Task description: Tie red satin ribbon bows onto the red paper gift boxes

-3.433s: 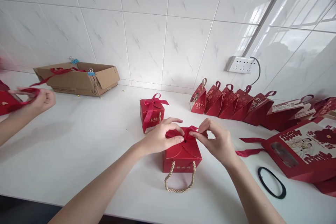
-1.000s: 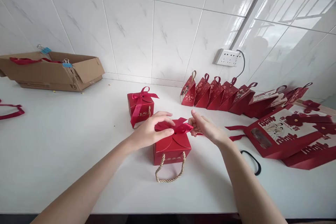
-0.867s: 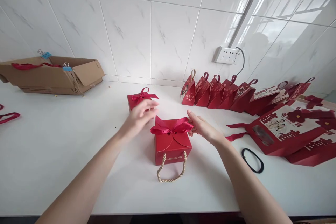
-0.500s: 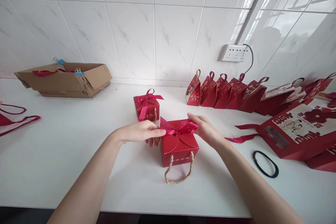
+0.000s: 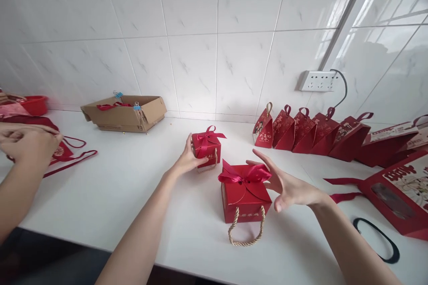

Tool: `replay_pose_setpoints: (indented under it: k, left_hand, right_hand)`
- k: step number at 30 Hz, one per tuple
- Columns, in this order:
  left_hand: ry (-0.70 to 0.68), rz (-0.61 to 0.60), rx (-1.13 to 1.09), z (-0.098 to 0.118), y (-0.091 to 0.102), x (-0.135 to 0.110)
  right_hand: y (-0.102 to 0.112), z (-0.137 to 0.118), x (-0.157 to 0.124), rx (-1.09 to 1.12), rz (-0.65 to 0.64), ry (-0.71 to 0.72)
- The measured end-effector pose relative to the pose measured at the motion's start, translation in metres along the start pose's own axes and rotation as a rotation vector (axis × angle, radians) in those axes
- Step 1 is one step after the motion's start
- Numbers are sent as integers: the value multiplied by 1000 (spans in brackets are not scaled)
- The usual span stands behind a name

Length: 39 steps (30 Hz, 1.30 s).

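A small red gift box (image 5: 211, 148) with a ribbon bow stands on the white table. My left hand (image 5: 187, 156) is wrapped round its left side, thumb across the front and fingertips partly hidden behind. Nearer to me sits a larger-looking red gift box (image 5: 246, 196), closed, with a crimson bow (image 5: 245, 176) on its lid. Its rope handle (image 5: 245, 244) droops onto the table in front. My right hand (image 5: 286, 187) is beside that nearer box, fingers spread and thumb apart, with nothing in it. Whether a fingertip touches the box's far right corner I cannot tell.
Several red triangular boxes (image 5: 303, 131) line the wall at right, with a larger red box (image 5: 399, 191) and its ribbons nearer. A black ring-shaped loop (image 5: 377, 240) lies front right. At left are a cardboard box (image 5: 123, 118) and another person's hands (image 5: 30, 144) over red items.
My left hand has left the nearer box's bow and now grips the farther box. My right hand has let go of the bow and spread open. The view has turned left, showing another person's hands.
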State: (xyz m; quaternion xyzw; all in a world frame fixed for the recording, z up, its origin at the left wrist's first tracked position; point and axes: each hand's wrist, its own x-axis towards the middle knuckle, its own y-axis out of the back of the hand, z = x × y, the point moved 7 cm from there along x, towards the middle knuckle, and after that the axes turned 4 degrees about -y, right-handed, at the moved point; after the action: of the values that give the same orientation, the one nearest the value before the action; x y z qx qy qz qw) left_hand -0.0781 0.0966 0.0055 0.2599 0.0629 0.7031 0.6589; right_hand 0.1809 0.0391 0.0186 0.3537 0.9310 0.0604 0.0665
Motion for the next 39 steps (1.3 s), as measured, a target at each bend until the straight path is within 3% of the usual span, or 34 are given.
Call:
replay_pose_setpoints:
  k: [3,6,9,13,21,24,26,28,31,33,36,37,39]
  left_hand:
    - [-52,13,34,4,-5,-1]
    - [-280,140,128,25,1,-4]
    - [-492,269,138,41,9,-12]
    - [-633,328,80,46,16,-20]
    - [-411,350,-29,42,11,-15]
    - [-206,225,-41,29,-2,-6]
    - [-111,53,9,19,-14,-3]
    - [-54,-74,124,12,-20,-2]
    - [62,-98,294,7,-14,-2]
    - [54,-7,328,22,-5,-3]
    - [-150,246,257,66,4,-15]
    - [-199,256,195,78,0,-19]
    - [-186,142,94,89,-16,-26]
  right_hand:
    - [-8,-1,-2,-23,-46,-45]
    - [-15,3,-2,-63,-72,-140]
    - [-16,3,0,-89,-44,-124]
    - [-11,4,2,-116,12,-106]
    - [10,-5,6,-142,223,56]
    - [20,-10,4,-91,368,105]
    - [17,-14,4,-55,353,146]
    - [8,-16,7,-49,259,172]
    - [-1,-15,9,-118,168,164]
    - [-1,-13,9,-166,154,148]
    - [0,-8,7,-188,66,105]
    - [1,-7,6,-170,48,91]
    - [11,-5,4,-101,122,58]
